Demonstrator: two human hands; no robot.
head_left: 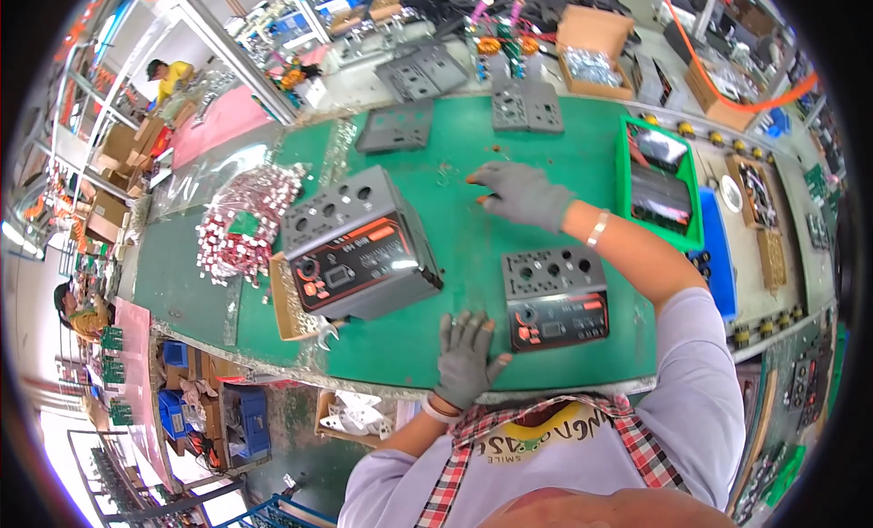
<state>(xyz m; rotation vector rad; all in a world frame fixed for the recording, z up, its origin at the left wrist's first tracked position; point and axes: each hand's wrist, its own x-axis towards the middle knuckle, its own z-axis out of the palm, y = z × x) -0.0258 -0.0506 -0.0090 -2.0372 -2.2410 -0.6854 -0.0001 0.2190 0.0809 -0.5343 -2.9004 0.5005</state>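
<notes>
Left hand [466, 357], grey glove, lies flat & open on the green bench mat [546, 146] near the front edge, fingers spread, holding nothing. Just to its right, w/ fingertips nearly at its lower left corner, sits a small grey panel unit [556, 297] w/ round holes on top & a black-orange face; can't tell if glove touches it.

Right hand [520, 193], also grey-gloved, is reached out further up the mat, palm down, fingers loosely open & pointing left, gripping nothing; fingertips rest on the mat by a few small dark bits. Panel unit is below this hand, toward the body.

Left of the right hand & above-left of the left hand stands a bigger grey box unit [361, 241], same black-orange front, tilted, resting partly on a shallow cardboard tray [289, 311]. Further left of it, a clear bag of red-white small parts [245, 221].

Right of the right hand's forearm: green crate [623, 178] w/ dark units inside. Beyond the right hand: flat grey plates [526, 106], another [395, 128]
</notes>
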